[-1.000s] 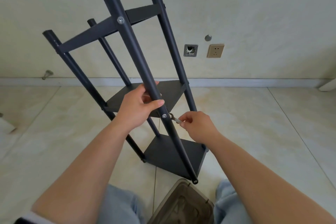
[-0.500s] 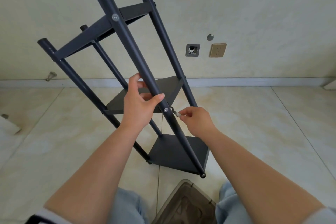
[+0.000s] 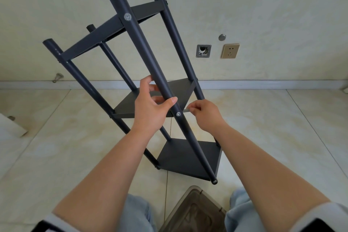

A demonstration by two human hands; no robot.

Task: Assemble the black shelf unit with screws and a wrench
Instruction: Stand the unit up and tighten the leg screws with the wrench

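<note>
The black shelf unit [image 3: 143, 47] stands tilted toward me on the tiled floor, with three shelf plates between its round posts. My left hand [image 3: 152, 107] grips the nearest post just above the middle shelf [image 3: 131, 105]. A silver screw [image 3: 178, 113] sits in that post at the middle shelf's corner. My right hand [image 3: 204, 114] pinches a small silver wrench [image 3: 186, 110] whose tip reaches to the post beside that screw. Another screw head [image 3: 128, 16] shows on the same post at the top shelf.
A translucent plastic box [image 3: 194, 213] sits on the floor between my knees. The wall behind has a socket [image 3: 230, 51], an open wall box [image 3: 203, 51] and a baseboard. A pale board [image 3: 11, 126] lies at the left edge.
The shelf unit has tipped a little and shifted in view. My left hand slid slightly up the post. My right hand has turned the wrench upward to a more level angle at the screw.
</note>
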